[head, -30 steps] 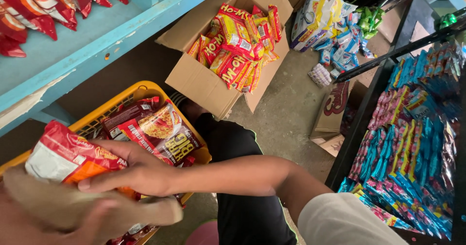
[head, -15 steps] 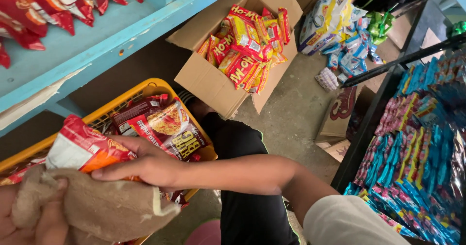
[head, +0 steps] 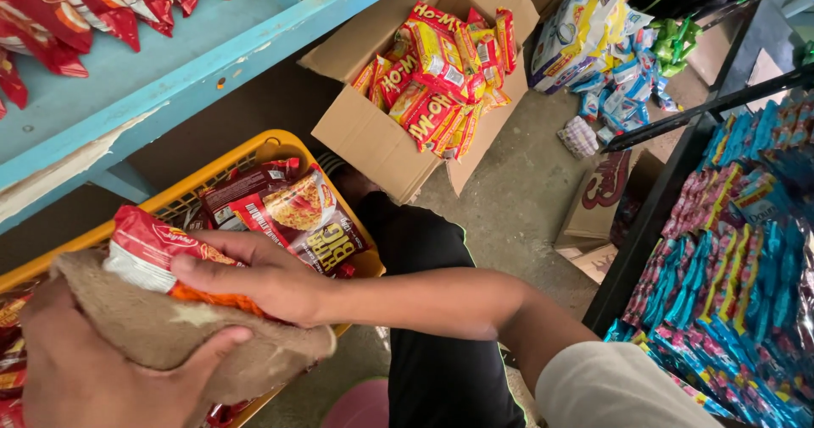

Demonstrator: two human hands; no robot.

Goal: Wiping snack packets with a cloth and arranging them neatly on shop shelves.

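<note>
My right hand (head: 254, 280) grips a red, white and orange noodle packet (head: 148, 246) over a yellow plastic basket (head: 254, 152). My left hand (head: 80, 373) at the bottom left presses a brown cloth (head: 182, 335) against the underside of that packet. The basket holds several more noodle packets (head: 292, 212) in dark red wrappers, lying flat behind my right hand.
A light blue shelf (head: 161, 63) with red snack bags runs above the basket. An open cardboard box (head: 373, 136) of red and yellow packets sits on the concrete floor. More packets lie piled at the back, and a black rack (head: 721, 267) of blue and pink sachets stands at right.
The packet and both hands have shifted slightly right and up over the basket. The cloth in my left hand has come up closer under the packet.
</note>
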